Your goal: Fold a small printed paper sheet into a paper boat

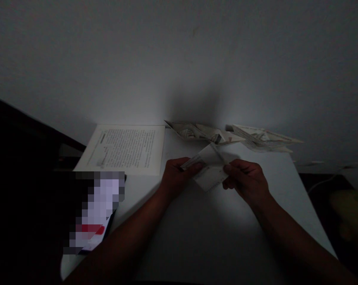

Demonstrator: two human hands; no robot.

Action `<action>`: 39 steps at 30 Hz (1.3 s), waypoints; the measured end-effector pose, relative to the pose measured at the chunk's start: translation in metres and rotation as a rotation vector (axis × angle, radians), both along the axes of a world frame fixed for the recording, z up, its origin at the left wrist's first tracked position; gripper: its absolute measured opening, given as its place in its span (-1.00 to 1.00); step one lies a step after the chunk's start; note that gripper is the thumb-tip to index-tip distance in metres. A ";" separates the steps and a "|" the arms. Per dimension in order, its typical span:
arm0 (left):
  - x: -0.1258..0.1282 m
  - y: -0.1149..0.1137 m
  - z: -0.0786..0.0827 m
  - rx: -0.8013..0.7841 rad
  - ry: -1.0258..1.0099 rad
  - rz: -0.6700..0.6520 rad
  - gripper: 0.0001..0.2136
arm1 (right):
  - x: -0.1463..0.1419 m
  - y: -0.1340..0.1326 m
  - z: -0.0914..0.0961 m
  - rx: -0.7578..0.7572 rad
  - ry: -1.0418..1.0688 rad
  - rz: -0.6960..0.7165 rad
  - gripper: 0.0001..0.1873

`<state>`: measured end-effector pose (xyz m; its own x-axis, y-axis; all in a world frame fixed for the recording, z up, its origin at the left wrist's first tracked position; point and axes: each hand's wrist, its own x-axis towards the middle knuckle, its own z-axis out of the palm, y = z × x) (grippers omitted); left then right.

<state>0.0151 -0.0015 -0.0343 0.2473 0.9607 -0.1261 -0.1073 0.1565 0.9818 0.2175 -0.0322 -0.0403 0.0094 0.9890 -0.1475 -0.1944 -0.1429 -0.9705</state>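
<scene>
Mid-fold, poor light

Pinching one folded paper [211, 174] from both sides, apparently raised a little off the white counter [179, 245]. Left hand [178, 175]: grasping the paper's left corner, thumb laid across the upper face. Right hand [249, 180]: grasping the right edge between thumb and curled fingers. Judging by the layered, diamond-like outline, in the middle of folding or shaping, not yet done. For the next move, probably: steady grip on both sides, edges kept in line, light pressure against tearing.

Counts:
Hands, two, both occupied. Paper in work, one. Behind it, near the wall [137, 59], at least two more folded pieces: a left paper shape [191, 132] and a right paper shape [263, 136]; possibly more in the overlap, cannot tell. Printed pages [127, 150], one flat set at left rear; loose or bound, cannot tell. Phone [92, 242], one, just beside the left forearm [134, 227], screen lit, mostly pixelated. Pale cable [324, 180], one, beyond the right edge
</scene>
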 end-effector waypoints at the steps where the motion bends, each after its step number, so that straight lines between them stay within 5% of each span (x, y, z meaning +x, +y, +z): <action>1: -0.001 0.000 0.001 0.003 -0.011 -0.006 -0.74 | 0.003 0.001 0.002 -0.010 0.004 0.012 -0.78; 11: -0.005 0.005 0.009 -0.148 -0.120 -0.188 -0.66 | 0.021 0.004 0.010 0.017 -0.104 0.088 -0.70; 20: -0.003 0.000 0.010 -0.095 0.188 -0.293 -0.83 | 0.016 0.001 0.010 0.057 -0.311 0.289 -0.71; 30: -0.003 -0.001 0.006 -0.107 0.126 -0.284 -0.84 | 0.012 -0.002 0.012 0.267 -0.569 0.076 -0.83; 39: -0.002 -0.002 0.006 -0.084 0.123 -0.363 -0.71 | 0.016 0.004 -0.003 0.139 -0.047 0.113 -0.81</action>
